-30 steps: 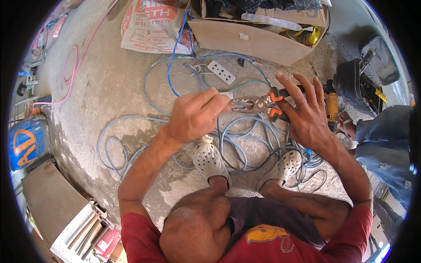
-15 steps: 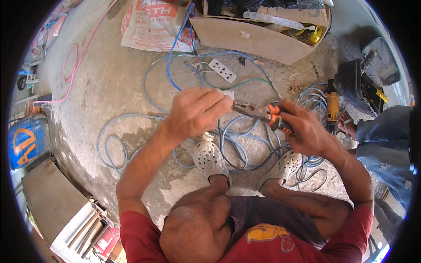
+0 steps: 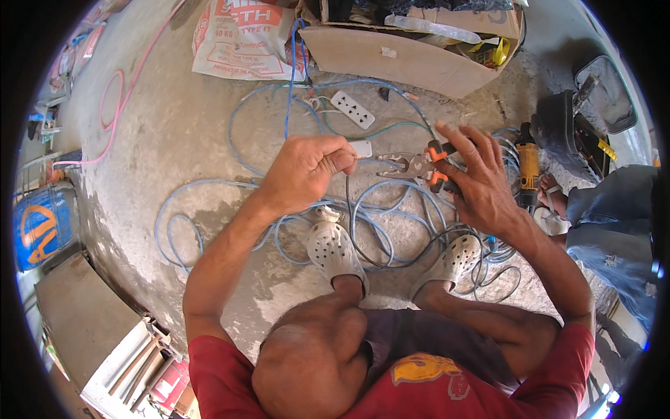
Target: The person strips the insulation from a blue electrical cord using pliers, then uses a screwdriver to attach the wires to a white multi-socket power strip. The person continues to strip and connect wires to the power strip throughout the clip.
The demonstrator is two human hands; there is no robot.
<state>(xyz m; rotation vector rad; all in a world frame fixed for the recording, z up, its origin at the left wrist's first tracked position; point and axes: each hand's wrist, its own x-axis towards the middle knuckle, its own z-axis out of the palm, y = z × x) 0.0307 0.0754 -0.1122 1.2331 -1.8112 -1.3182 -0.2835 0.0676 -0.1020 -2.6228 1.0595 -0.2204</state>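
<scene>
My left hand (image 3: pixel 307 171) is raised over the floor, thumb and fingers pinched together. A dark cable (image 3: pixel 348 199) runs up from the coils to its fingertips; the tip inside the pinch is hidden. Facing it from the right are pliers (image 3: pixel 421 166) with orange and black handles, held in my right hand (image 3: pixel 485 181). Their jaws are apart and point at the left fingertips, with a small gap between. The right fingers are stretched along the handles. Just past the left fingertips a white object (image 3: pixel 361 148) shows in part.
Blue cable coils (image 3: pixel 380 209) lie around my clogs (image 3: pixel 333 253). Beyond are a white power strip (image 3: pixel 353 109), a sack (image 3: pixel 244 42) and a cardboard box (image 3: pixel 405 59). On the right are a yellow power tool (image 3: pixel 528 167), a black toolbox (image 3: pixel 558 133) and another person's leg (image 3: pixel 607 223).
The pliers have drawn back from my left fingertips, and their jaws have spread apart. My right fingers have loosened and straightened on the handles. The left hand has turned slightly, still pinching.
</scene>
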